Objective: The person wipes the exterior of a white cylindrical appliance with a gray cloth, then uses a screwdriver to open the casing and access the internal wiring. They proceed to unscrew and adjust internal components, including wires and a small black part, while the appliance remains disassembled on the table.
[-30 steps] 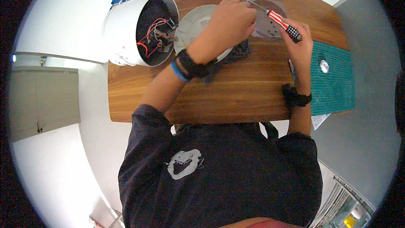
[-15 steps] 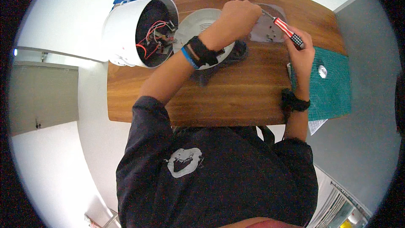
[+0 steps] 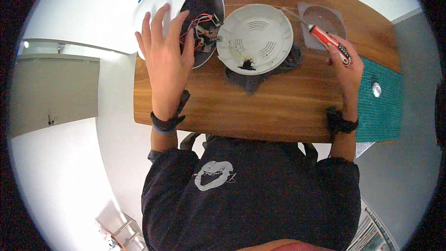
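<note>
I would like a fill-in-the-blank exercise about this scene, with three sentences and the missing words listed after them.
1. The right hand holds a screwdriver with a ____ handle.
2. The left hand rests on the white ____-shaped housing with coloured wires inside.
3. The round white cover lies on a ____ table.

Missing words: red; cylinder; wooden

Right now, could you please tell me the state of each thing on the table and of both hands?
White cylindrical housing: lying on its side, open end showing coloured wires.
Round white cover: detached, lying flat on a dark cloth.
Screwdriver: gripped, tip towards the cover.
Left hand: open, fingers spread on the housing.
Right hand: closed around the screwdriver.
</note>
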The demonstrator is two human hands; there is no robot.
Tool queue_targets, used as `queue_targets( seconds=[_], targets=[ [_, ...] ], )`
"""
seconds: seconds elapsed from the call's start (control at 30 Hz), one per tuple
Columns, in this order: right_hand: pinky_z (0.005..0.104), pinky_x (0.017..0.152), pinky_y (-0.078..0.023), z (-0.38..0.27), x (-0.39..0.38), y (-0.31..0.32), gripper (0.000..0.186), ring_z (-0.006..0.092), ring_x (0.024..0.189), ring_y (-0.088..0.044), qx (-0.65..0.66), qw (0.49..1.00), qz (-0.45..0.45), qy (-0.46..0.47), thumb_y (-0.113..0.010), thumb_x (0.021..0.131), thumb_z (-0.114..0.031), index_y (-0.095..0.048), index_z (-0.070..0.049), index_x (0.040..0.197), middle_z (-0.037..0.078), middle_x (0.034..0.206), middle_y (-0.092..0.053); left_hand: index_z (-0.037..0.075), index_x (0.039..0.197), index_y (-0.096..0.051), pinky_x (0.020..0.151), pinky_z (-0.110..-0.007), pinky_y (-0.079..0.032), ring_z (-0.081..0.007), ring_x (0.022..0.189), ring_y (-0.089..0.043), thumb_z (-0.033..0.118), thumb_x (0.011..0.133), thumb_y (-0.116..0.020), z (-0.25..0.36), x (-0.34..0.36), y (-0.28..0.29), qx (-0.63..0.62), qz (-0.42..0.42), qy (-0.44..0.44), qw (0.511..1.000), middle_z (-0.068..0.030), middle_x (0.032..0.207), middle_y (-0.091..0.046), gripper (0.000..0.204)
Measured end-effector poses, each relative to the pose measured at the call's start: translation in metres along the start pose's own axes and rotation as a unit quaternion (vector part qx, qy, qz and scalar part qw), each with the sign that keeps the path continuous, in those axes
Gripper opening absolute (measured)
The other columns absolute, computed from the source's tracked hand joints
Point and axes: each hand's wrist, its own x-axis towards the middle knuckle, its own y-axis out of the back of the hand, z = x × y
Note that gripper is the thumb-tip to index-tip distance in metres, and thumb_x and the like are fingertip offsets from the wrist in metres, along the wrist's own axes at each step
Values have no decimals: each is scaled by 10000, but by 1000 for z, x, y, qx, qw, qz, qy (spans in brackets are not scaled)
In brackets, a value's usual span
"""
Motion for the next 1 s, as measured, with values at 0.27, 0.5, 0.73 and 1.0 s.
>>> queue_targets(
  seconds=[0.27,0.5,0.73,1.0],
  targets=[
    [419,914,-608,-105,12,-50,423,364,1069,-746,-110,962,-148,203,-868,951,-192,-757,-107,1350,156,1155,-722,262,1614,-538,1160,-864,-383,-654,1569,-295,-17,889,-750,-9,9,7,-43,-121,0,992,-205,1743,-332,806],
    [365,887,-564,-138,28,-100,519,277,1006,-689,-73,942,-172,278,-862,897,-37,-743,-88,1400,119,1153,-659,278,1623,-520,1193,-746,-458,-668,1541,-336,-38,879,-760,-16,18,15,-18,-173,-4,985,-269,1740,-314,844],
    [359,882,-564,-141,32,-108,535,283,1008,-685,-71,943,-192,262,-869,884,-28,-750,-95,1402,121,1145,-653,301,1613,-527,1173,-674,-512,-659,1527,-375,32,886,-805,-18,28,24,-15,-214,6,977,-247,1745,-338,824],
    [419,875,-585,-132,26,-105,490,342,1032,-685,-67,947,-191,248,-871,921,-113,-729,-97,1389,151,1142,-642,400,1662,-456,1108,-601,-594,-582,1599,-345,93,853,-880,-20,29,26,16,-231,0,973,-179,1806,-318,963]
  ],
)
